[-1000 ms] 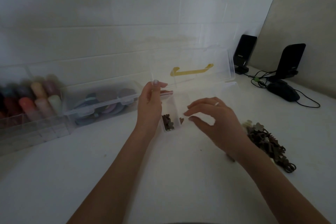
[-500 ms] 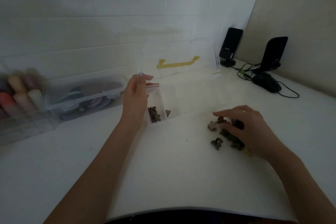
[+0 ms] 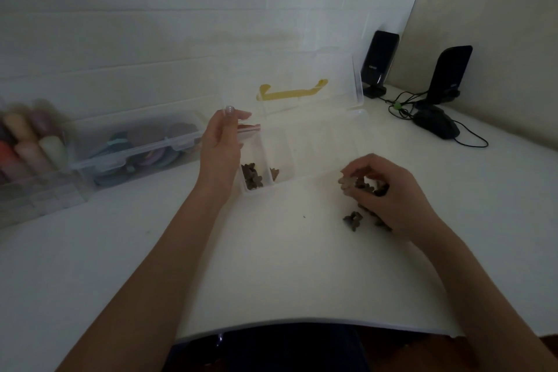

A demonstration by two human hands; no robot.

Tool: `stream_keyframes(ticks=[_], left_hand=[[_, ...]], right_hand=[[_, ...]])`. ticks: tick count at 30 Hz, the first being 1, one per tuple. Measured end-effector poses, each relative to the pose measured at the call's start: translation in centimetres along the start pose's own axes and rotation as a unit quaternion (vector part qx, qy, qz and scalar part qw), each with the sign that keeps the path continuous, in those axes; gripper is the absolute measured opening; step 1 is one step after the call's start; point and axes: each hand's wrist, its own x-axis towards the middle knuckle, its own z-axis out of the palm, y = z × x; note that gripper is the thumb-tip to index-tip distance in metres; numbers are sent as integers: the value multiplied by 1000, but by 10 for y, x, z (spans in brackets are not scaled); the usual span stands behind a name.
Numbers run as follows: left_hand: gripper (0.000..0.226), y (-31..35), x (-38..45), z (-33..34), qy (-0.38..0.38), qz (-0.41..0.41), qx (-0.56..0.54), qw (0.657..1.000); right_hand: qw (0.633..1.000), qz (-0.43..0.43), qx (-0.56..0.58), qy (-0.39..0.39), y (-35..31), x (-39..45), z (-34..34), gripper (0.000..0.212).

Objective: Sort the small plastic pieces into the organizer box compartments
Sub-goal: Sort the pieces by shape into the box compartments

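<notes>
Organizer box: open, mid-table, near wall.
Left hand: grips box's left edge.
Right hand: curled, grasping plastic pieces right of box.
Table: bare toward near edge.

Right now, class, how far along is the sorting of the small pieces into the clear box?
Early on. Done: the organizer box holds a small heap in its leftmost compartment and a piece or two in the next. In hand: the right hand grips several plastic pieces; the left hand steadies the box's left end. Left: loose pieces on the table.
</notes>
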Motion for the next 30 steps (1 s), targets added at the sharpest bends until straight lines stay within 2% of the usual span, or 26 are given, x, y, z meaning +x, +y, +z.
stream_keyframes(ticks=[4, 9, 18, 22, 27, 30], left_hand=[[32, 1, -2, -1, -6, -7, -2, 1000], [33, 2, -2, -2, -8, -6, 8, 1000], [32, 4, -4, 0, -4, 2, 23, 1000], [33, 3, -2, -1, -7, 9, 24, 1000], [33, 4, -4, 0, -10, 10, 3, 1000], [33, 2, -2, -1, -8, 12, 18, 1000]], right_hand=[[996, -7, 87, 2, -13, 4, 5, 29], [988, -16, 155, 3, -26, 10, 19, 25], [991, -74, 108, 6, -53, 32, 51, 27], [987, -124, 99, 22, -66, 51, 66, 11], [981, -192, -8, -24, -66, 62, 82, 24], [977, -199, -68, 19, -58, 55, 81, 26]])
